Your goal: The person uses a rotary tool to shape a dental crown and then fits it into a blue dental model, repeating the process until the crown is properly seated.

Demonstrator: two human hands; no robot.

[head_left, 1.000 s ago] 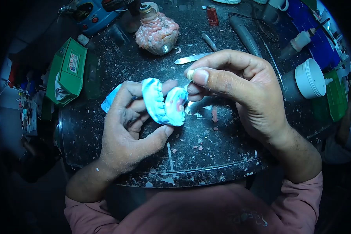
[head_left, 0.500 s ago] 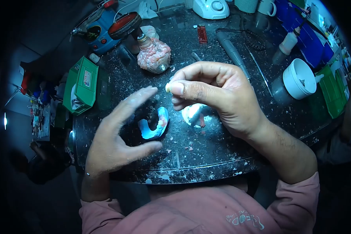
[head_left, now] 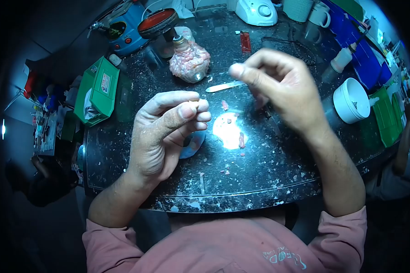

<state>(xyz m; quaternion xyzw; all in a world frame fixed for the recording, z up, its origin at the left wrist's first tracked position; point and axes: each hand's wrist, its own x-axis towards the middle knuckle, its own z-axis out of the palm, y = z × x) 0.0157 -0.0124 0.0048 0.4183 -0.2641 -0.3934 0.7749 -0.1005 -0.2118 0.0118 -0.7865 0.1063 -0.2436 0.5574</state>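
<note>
My left hand point(head_left: 157, 132) is closed in a pinch, thumb against forefinger. A small pale tooth-like piece point(head_left: 194, 103) shows at its fingertips, mostly covered. Below and behind this hand lies a blue horseshoe-shaped dental model point(head_left: 191, 148), largely hidden. My right hand point(head_left: 282, 86), a little blurred, is raised to the right with its fingers curled. A slim metal wax knife point(head_left: 224, 87) points left from under its fingers; its handle is hidden by the hand. Pinkish wax scraps point(head_left: 242, 140) lie by a brightly lit white round patch point(head_left: 227, 132) on the bench.
A wax-coated burner point(head_left: 190, 61) stands behind my hands. A green bin point(head_left: 100, 93) and blue machine point(head_left: 127, 32) are at left. A red wax strip point(head_left: 245, 42), white control unit point(head_left: 257, 11), mug point(head_left: 319, 16) and white tub point(head_left: 351, 101) stand beyond and right.
The small pale piece has passed from my right fingertips to my left hand, which has closed and risen. My right hand has moved right, and the wax knife's blade now shows beneath it.
</note>
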